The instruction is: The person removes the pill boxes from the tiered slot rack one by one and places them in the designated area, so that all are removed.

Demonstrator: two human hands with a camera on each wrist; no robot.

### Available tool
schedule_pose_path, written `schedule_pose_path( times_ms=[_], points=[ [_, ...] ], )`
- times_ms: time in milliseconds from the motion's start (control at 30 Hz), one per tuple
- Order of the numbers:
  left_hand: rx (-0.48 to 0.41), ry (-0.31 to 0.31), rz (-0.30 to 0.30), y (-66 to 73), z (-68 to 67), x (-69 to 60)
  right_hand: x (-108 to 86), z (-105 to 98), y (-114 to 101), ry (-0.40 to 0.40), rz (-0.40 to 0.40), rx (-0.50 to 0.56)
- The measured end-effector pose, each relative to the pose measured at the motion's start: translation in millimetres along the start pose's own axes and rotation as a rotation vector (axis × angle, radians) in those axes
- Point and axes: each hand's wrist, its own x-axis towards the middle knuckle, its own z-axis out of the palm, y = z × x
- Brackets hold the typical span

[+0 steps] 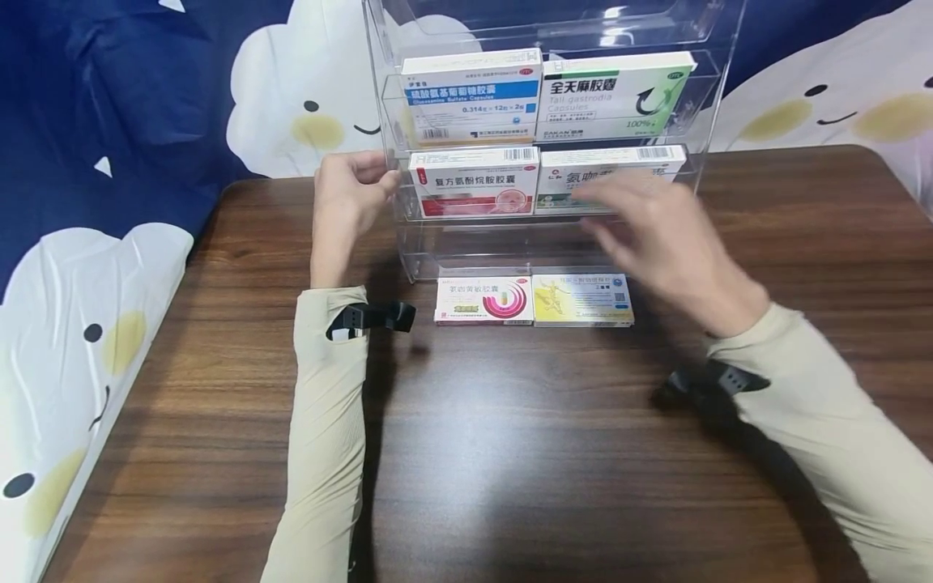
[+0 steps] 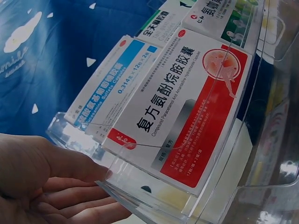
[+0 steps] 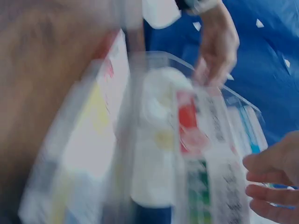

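Note:
My left hand (image 1: 348, 198) pinches the left side edge of a clear plastic display rack (image 1: 384, 97); in the left wrist view its thumb lies on the edge, with the fingers behind. Beside it on the middle tier stands a red-and-white medicine box (image 1: 474, 185). My right hand (image 1: 666, 235), blurred, hovers before a white-and-green medicine box (image 1: 557, 178) on the same tier and partly hides it. Nothing shows between its loosely extended fingers. On the tier above stand a blue-and-white medicine box (image 1: 474, 101) and a green-and-white medicine box (image 1: 612, 97).
At the rack's foot lie a pink-and-white box (image 1: 484, 301) and a yellow-and-white box (image 1: 583, 301), side by side. The rack stands on a dark wooden table (image 1: 466, 453). Behind hangs a blue cloth (image 1: 146, 97) with white cloud faces.

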Motion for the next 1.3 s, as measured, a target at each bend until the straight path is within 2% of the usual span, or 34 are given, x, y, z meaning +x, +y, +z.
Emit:
schedule_pose_path(
  times_ms=[33,100,333,633,967,1100,1300],
  points=[
    [0.003,0.001,-0.001,-0.2,-0.4,-0.2,1.8,-7,3,0.026,0.021,-0.030],
    [0.015,0.002,-0.004,-1.0,-1.5,-0.8,3.9,-19,10,0.030,0.059,-0.086],
    [0.024,0.006,0.010,-3.3,-2.4,-0.5,3.6,-37,30,-0.089,0.171,-0.190],
    [0.031,0.019,0.012,-0.3,1.1,0.5,11.3,-41,44,-0.192,0.231,-0.204],
    [0.037,0.021,0.029,2.2,2.0,1.9,15.8,-48,46,-0.230,0.261,-0.176],
    [0.029,0.013,0.019,2.0,1.7,1.5,16.1,-53,44,-0.217,0.293,-0.164],
    [0.037,0.009,0.004,1.1,0.5,1.0,11.9,-69,40,-0.066,0.223,-0.187]
  ],
)
